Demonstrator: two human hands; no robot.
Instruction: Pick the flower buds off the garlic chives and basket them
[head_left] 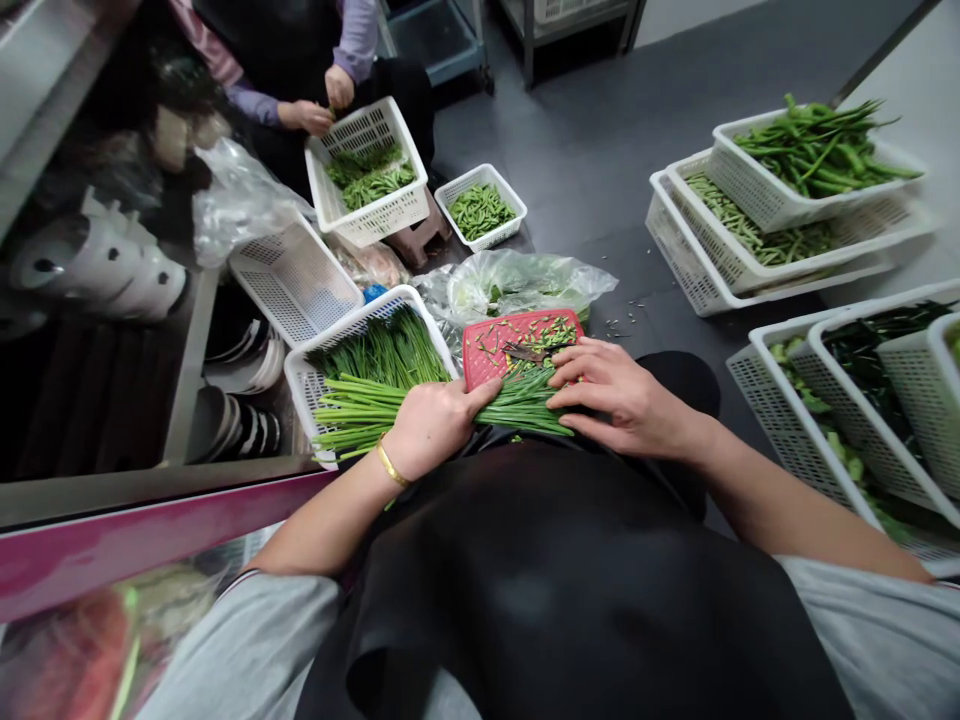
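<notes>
My left hand (pixel 435 422) is closed around a bundle of long green chive stalks (pixel 521 402), which lies crosswise over my lap. My right hand (pixel 619 400) has its fingers apart and lies at the right-hand end of the bundle, touching the stalk tips. Just beyond the bundle is a red, upturned-looking plastic basket (pixel 480 350) scattered with short green cut bits. Dark scissors (pixel 529 352) rest on it, partly hidden by the stalks and bits. Left of it, a white basket (pixel 442 330) holds more chives (pixel 382 350), with the bundle's other end above its near side.
Ahead left, another person's hands (pixel 322 105) work over a white basket (pixel 405 215) of green pods. A small basket (pixel 517 215) of pods and a clear plastic bag (pixel 555 280) lie ahead. Stacked vegetable baskets (pixel 682 255) stand right; a metal shelf (pixel 191 370) stands left.
</notes>
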